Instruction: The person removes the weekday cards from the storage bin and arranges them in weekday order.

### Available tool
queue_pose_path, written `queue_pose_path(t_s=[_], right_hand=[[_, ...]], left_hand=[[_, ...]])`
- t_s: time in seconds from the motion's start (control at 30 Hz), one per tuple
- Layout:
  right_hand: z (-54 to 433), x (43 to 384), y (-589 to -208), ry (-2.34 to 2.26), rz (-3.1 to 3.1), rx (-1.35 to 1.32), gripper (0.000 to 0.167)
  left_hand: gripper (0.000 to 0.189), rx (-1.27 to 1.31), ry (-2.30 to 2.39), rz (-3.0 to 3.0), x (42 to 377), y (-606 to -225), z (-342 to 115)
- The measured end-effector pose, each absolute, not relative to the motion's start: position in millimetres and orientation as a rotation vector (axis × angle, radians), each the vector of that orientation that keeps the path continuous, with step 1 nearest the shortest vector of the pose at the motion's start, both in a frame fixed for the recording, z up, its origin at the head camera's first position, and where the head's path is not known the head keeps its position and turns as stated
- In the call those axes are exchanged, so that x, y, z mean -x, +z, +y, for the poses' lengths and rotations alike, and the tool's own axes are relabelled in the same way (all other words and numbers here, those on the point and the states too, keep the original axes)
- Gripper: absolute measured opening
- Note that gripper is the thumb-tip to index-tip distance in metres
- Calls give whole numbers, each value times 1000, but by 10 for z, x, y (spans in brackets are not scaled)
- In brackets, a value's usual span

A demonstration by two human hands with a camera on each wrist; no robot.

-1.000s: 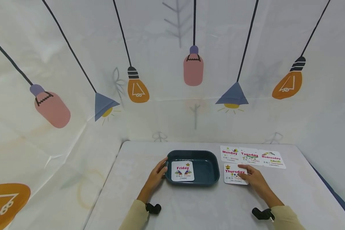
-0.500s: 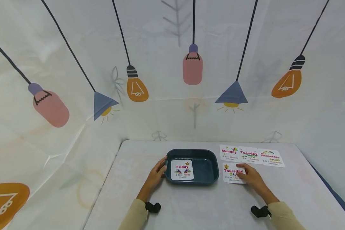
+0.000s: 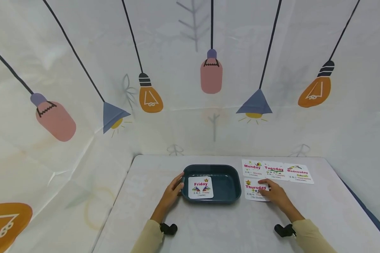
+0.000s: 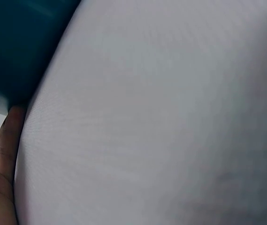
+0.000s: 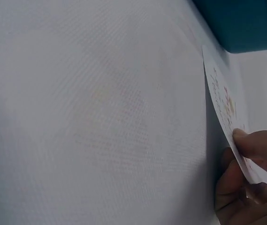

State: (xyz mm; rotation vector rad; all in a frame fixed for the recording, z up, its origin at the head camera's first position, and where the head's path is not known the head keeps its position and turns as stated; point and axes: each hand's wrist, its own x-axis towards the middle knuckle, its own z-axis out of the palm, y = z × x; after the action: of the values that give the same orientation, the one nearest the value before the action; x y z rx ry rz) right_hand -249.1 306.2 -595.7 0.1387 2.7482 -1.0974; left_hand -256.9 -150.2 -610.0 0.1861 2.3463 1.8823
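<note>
My right hand (image 3: 277,195) pinches the white Thursday card (image 3: 252,191) by its right edge. In the right wrist view the thumb (image 5: 250,143) lies on the card's printed face, with curled fingers beneath, and the card tilts off the table. My left hand (image 3: 170,194) rests against the left side of the dark teal tray (image 3: 226,201). Its fingers (image 4: 9,140) reach straight to the tray wall in the left wrist view. Inside the tray, on its left half, lies a Friday card (image 3: 201,187).
Behind the Thursday card, Monday (image 3: 252,168), Tuesday (image 3: 273,170) and Wednesday (image 3: 299,173) cards lie in a row. The white table (image 3: 221,228) meets a cloth wall (image 3: 183,133) printed with lamps.
The Thursday card has shifted slightly to the left in my right hand. My left hand and the tray have stayed in place.
</note>
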Motion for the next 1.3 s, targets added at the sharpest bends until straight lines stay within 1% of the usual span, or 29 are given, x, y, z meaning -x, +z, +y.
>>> queue_pose_path(t_s=[0.17,0.33,0.53,0.97,1.3], right_hand=[[3019,2512,-5948,-1019,2776,-113,42],[2953,2498,-5897,-849,2856,-26,40],[2903,2452,-5856,-674,2941,-6,44],[2912,2411,-5867,-577,3018,61,41],[2859,2383,-5761,-510,3077,169,35]], left_hand=[[48,-173,1883,2342,2563,-6108,-1506],[49,-177,1876,2341,2570,-6107,-1513],[47,-181,1876,2372,2562,-6078,-1509],[48,-156,1870,2356,2566,-6115,-1490],[48,-161,1875,2359,2556,-6103,-1496]])
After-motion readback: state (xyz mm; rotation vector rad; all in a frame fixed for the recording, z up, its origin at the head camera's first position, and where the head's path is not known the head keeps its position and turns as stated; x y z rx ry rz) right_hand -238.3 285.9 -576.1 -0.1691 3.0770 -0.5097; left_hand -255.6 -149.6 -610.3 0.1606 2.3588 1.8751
